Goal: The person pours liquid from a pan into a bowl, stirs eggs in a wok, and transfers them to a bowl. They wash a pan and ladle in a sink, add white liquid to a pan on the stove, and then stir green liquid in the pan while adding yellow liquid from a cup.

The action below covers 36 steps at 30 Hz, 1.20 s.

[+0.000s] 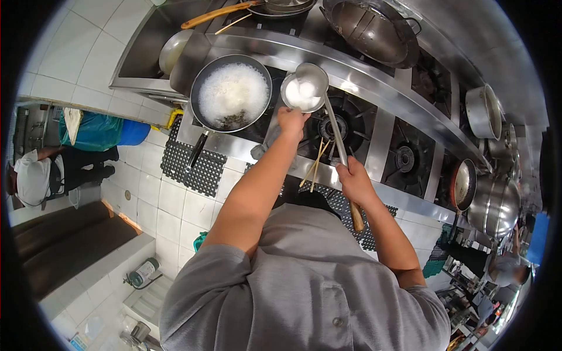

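Note:
My left hand grips the near rim of a small metal bowl with white, rounded contents. My right hand is wrapped around the long handle of a ladle, whose wooden end points back toward me. The ladle's head overlaps the far side of the bowl. Just left of the bowl, a dark frying pan sits on the stove, full of white foam with dark bits near its front edge. A pair of long chopsticks lies at the stove's front, between my hands.
Gas burners line the steel stove to the right. A wok rests on the back row, and pots and a red-rimmed pan stand far right. Black mats cover floor tiles. One person is at left, another at right.

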{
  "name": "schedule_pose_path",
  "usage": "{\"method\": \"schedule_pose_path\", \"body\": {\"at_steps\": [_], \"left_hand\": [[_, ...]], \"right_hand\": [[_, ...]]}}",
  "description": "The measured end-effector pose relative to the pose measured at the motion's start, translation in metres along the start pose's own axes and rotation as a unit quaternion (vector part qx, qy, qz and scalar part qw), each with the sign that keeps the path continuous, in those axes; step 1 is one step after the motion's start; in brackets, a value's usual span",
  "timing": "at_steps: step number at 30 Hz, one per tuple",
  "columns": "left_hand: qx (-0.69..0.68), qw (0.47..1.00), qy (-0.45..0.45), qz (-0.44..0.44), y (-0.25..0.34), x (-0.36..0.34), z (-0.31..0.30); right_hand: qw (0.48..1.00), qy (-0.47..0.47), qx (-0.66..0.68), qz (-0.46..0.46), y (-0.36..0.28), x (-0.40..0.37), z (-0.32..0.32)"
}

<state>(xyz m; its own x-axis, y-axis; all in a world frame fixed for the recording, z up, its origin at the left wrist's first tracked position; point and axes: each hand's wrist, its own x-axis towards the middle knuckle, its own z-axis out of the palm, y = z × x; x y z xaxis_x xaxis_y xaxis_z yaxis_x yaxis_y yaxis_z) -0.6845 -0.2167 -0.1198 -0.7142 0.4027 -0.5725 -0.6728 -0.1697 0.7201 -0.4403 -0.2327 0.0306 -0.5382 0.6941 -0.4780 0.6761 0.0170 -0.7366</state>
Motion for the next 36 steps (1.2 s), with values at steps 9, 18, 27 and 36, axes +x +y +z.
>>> {"method": "schedule_pose_path", "body": {"at_steps": [9, 18, 27, 36], "left_hand": [[-0.04, 0.986, -0.159, 0.031, 0.217, 0.024, -0.02], [-0.209, 0.972, -0.106, -0.036, 0.444, 0.144, 0.0], [0.255, 0.902, -0.269, -0.22, 0.145, -0.046, -0.062], [-0.031, 0.997, -0.021, -0.062, 0.008, 0.013, -0.003]], "right_hand": [[0.978, 0.097, -0.179, -0.047, -0.017, -0.006, 0.025], [0.982, 0.138, -0.124, 0.043, -0.038, -0.038, 0.081], [0.959, 0.159, -0.229, 0.056, -0.052, -0.035, 0.083], [0.953, 0.13, -0.272, -0.024, -0.015, -0.012, 0.049]]}}
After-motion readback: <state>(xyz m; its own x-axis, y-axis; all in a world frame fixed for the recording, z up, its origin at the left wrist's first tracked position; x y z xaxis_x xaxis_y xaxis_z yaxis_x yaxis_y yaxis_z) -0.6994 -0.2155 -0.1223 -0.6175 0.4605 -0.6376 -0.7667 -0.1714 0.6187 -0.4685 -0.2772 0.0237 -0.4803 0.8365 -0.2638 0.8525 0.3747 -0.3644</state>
